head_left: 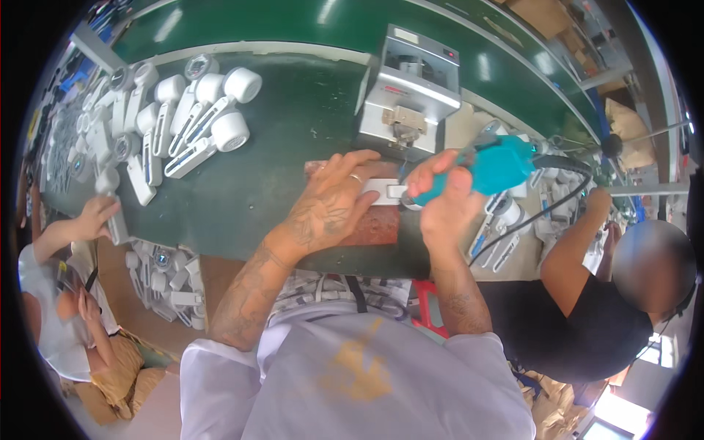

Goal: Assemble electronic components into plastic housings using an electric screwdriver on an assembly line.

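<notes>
My left hand [330,199] presses down over a white handheld device [383,193] and grips it on a reddish-brown pad [375,229] at the bench's front edge. Most of the device lies hidden under my fingers. Held in my closed right hand [444,192] is a teal electric screwdriver [501,166] with a black cable, its body angled up to the right. Its tip points at the device's right end; the contact there is hidden by my fingers.
Just beyond the pad stands a grey screw feeder [407,92]. White devices with round heads [230,130] crowd the bench at the left. More devices [506,213] lie at the right. A box [117,282] of parts sits at lower left. Co-workers sit on both sides.
</notes>
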### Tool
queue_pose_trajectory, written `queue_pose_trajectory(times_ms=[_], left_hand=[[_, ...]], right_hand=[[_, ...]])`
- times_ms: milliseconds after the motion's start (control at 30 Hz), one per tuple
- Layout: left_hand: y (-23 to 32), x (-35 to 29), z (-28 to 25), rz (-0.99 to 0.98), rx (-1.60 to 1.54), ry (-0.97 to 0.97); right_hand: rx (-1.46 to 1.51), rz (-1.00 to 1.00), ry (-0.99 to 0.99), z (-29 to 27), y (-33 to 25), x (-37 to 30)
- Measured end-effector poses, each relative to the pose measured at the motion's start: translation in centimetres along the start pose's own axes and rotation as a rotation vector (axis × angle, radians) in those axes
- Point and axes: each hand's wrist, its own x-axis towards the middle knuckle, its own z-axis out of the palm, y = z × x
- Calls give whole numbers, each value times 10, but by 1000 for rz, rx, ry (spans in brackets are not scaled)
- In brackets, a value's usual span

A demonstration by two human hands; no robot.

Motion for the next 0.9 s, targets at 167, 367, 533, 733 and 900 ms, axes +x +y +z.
queue_pose_trajectory(times_ms=[167, 367, 533, 733, 900], left_hand=[[5, -7, -18, -37, 144, -65], [2, -44, 8, 230, 215, -45], [12, -65, -80, -298, 257, 380], [-119, -163, -283, -251, 1581, 726], [16, -10, -103, -201, 341, 541]], right_hand=[[-9, -73, -74, 17, 10, 0], [665, 282, 138, -28, -20, -12], [348, 53, 174, -52, -58, -61], [-126, 37, 14, -49, -32, -82], [87, 135, -25, -52, -55, -88]])
